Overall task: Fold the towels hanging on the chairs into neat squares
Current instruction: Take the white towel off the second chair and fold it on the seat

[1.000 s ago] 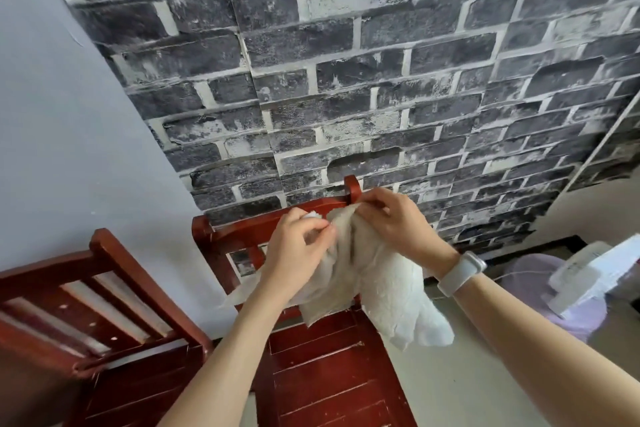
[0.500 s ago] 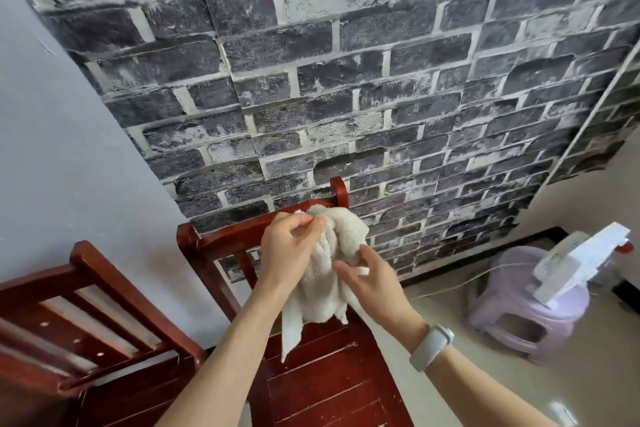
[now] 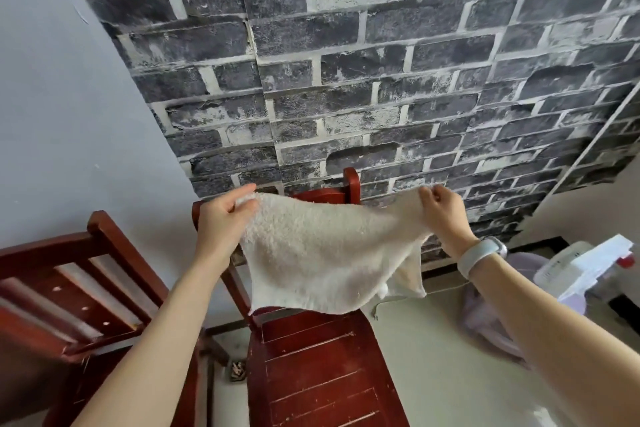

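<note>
A small cream towel (image 3: pixel 322 253) hangs spread out in the air in front of the back of a red-brown wooden chair (image 3: pixel 322 374). My left hand (image 3: pixel 223 222) pinches its upper left corner. My right hand (image 3: pixel 445 215) pinches its upper right corner. The towel's lower edge droops just above the chair seat, with a loose thread hanging at the lower right. Most of the chair's backrest is hidden behind the cloth; only one post shows above it.
A second wooden chair (image 3: pixel 69 291) stands at the left, no towel on it. A pale purple plastic stool (image 3: pixel 491 319) with a white device (image 3: pixel 585 263) on it sits at the right. A dark brick-pattern wall (image 3: pixel 346 80) rises close behind.
The towel was bunched between both hands at the chair back. My hands have moved apart, and the towel now hangs stretched flat between them.
</note>
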The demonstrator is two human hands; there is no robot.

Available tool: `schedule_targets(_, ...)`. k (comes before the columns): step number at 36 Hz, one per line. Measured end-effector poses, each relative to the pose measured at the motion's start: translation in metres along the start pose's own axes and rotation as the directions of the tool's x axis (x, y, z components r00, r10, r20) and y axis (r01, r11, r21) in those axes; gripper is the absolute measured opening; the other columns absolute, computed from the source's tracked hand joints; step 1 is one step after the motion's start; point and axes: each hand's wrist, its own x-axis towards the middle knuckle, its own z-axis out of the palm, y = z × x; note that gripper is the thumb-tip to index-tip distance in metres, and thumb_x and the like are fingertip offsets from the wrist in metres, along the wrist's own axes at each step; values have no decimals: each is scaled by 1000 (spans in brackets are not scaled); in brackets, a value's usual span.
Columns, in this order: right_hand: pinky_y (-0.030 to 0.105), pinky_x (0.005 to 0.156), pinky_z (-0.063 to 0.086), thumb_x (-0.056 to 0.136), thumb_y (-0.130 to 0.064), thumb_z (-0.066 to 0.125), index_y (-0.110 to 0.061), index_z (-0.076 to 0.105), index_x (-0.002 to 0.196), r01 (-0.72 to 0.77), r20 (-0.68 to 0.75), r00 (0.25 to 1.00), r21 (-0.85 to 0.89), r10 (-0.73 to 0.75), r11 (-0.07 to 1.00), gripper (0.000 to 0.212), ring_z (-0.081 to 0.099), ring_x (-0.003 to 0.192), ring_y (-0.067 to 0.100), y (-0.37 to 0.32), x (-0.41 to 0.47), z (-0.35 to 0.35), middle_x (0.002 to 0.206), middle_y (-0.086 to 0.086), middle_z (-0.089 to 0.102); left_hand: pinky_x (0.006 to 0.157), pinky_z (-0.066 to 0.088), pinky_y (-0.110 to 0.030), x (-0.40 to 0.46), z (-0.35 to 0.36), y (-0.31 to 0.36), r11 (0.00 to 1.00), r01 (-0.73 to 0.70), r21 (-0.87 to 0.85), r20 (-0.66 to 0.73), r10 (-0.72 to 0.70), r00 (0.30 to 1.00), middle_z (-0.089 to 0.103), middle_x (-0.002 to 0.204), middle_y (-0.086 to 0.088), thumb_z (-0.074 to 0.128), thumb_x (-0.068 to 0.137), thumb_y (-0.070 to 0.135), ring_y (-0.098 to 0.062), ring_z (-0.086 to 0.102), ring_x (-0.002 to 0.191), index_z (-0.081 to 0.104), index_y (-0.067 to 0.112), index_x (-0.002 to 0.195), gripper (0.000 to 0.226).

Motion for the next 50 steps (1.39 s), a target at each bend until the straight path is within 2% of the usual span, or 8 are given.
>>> schedule_targets(5,25,54,33,96,-23,44,-7,59,85,52,26,998,-91,-50,994,25,47,64,20,-2,11,-17,76,10,55,80,37,-8,2,-11,-3,1000,-2,22,55,1,998,57,109,15,68,80,6,3,51,101,64,20,115,38)
schedule_targets(9,23,42,28,95,-26,46,-9,52,67,-4,2,1000,-109,5,994,34,42,51,10,-9,19,-23,60,3,49,87,38,-19,4,-12,0,999,10,43,82,-14,997,58,110,12,70,78,7,-3,49,106,65,22,114,39)
schedule_targets(19,33,70,50,97,-6,36,-7,51,79,-252,243,955,353,171,901,24,52,77,17,-18,21,-36,83,8,50,59,48,-20,11,-15,5,871,321,-372,117,-299,947,64,83,-7,65,83,11,-15,57,69,69,9,86,5)
schedule_targets(26,30,69,43,97,-8,37,2,53,93,-225,192,967,323,170,919,20,46,74,14,-18,25,-35,80,7,46,44,41,-11,11,-12,0,941,281,-189,136,-258,956,67,90,4,63,83,1,-8,50,63,70,19,96,23)
schedule_targets(31,31,66,44,94,1,31,-4,44,69,-288,210,953,399,218,870,29,44,71,15,-22,29,-37,75,7,42,57,44,-16,16,-19,4,999,39,-1,120,-38,992,64,101,15,65,81,5,0,59,88,68,38,88,34)
schedule_targets(37,29,73,44,92,-2,41,-5,46,71,-328,274,939,538,208,777,22,43,74,14,-20,30,-44,80,7,45,73,43,-13,24,-21,12,998,-50,-32,98,53,994,67,82,20,68,77,4,12,60,76,68,36,75,32)
schedule_targets(41,34,83,46,88,-5,54,-2,51,79,-298,335,933,509,133,808,9,50,82,19,-17,27,-51,85,9,52,73,43,-15,26,-23,13,998,-67,-4,112,67,991,66,84,16,73,75,8,4,59,80,67,35,78,27)
schedule_targets(50,24,58,34,85,-12,62,-7,56,75,-77,190,982,355,9,932,13,43,65,14,-2,20,-50,73,5,53,89,38,-27,28,-23,6,872,-189,451,163,128,978,64,114,-9,60,87,13,-22,57,101,65,18,115,29)
